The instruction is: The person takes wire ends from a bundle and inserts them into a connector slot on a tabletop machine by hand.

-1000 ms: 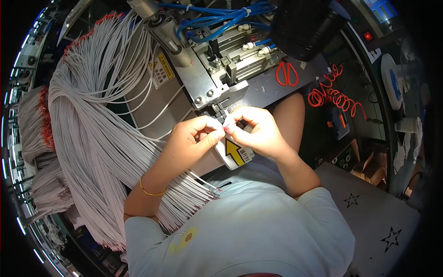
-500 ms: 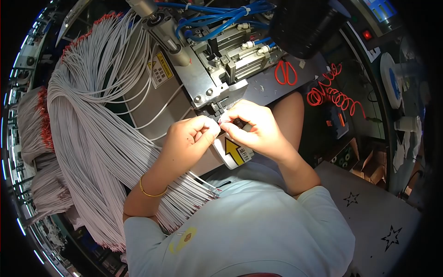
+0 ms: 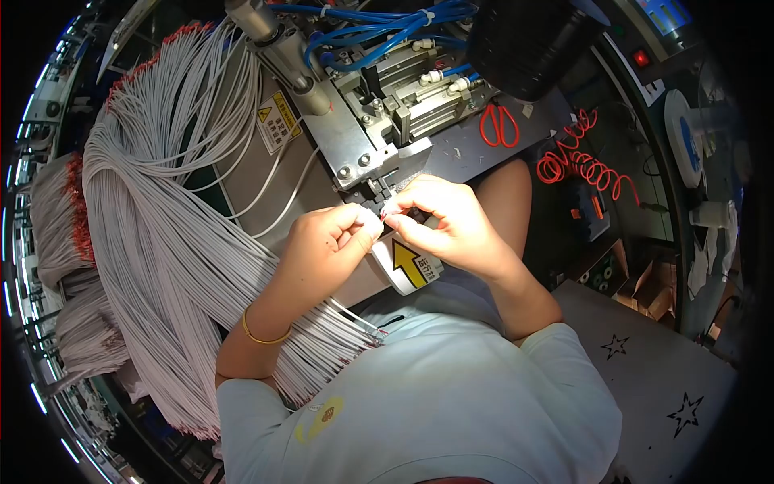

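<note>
My left hand (image 3: pixel 329 242) is closed in a pinch just in front of the metal press head (image 3: pixel 379 189). Facing it, my right hand (image 3: pixel 442 224) pinches with thumb and forefinger, fingertips almost touching those of the left. Between them shows a tiny reddish wire end (image 3: pixel 383 216), most of it covered by the fingers. Below the hands is a white machine part with a yellow arrow label (image 3: pixel 409 262). A large bundle of white cables (image 3: pixel 169 218) with red tips lies to the left, passing under my left forearm.
Blue air hoses (image 3: pixel 387 32) run over the machine's cylinders. Red-handled scissors (image 3: pixel 500 127) lie on the bench to the right, near a coiled red hose (image 3: pixel 576 165). A black round object (image 3: pixel 528 48) hangs at the top. More cable bundles (image 3: pixel 56 218) sit at far left.
Both hands stay almost in place, still pinching at the press. The loose white cables behind my left hand have shifted a little to the left.
</note>
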Motion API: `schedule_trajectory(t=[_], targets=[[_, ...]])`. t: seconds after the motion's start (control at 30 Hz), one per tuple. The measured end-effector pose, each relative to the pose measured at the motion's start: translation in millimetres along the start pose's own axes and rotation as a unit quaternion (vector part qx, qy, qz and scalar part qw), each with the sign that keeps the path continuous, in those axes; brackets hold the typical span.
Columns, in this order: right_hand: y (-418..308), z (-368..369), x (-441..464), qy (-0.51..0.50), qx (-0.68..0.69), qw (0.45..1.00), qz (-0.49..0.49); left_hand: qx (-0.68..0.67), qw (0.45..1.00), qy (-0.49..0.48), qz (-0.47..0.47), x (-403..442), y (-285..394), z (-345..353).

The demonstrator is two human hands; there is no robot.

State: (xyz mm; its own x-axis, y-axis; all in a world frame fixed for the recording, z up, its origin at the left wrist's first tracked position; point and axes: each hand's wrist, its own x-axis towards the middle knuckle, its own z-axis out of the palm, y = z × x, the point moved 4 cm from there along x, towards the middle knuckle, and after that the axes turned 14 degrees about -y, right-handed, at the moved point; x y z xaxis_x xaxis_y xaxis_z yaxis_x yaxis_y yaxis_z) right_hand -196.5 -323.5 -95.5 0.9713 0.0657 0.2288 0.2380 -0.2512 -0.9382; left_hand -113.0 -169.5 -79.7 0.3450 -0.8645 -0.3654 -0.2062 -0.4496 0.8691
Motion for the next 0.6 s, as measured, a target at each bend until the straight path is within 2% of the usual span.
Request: schedule_trajectory(t=[0.33, 0.47, 0.6], targets=[[0.6, 2.2, 0.4, -0.004, 0.02, 1.0, 0.022, -0.01, 1.0, -0.007, -0.001, 0.6, 0.3, -0.2], [-2.9, 4.9, 0.6, -0.03, -0.071, 0.997, -0.016, -0.061, 0.998, 0.018, 0.015, -0.2, -5.4, -0.3], [-2.1, 0.4, 5.9, 0.039, -0.047, 0.998, -0.024, -0.068, 0.995, 0.041, 0.052, 1.3, -1.1, 2.4]])
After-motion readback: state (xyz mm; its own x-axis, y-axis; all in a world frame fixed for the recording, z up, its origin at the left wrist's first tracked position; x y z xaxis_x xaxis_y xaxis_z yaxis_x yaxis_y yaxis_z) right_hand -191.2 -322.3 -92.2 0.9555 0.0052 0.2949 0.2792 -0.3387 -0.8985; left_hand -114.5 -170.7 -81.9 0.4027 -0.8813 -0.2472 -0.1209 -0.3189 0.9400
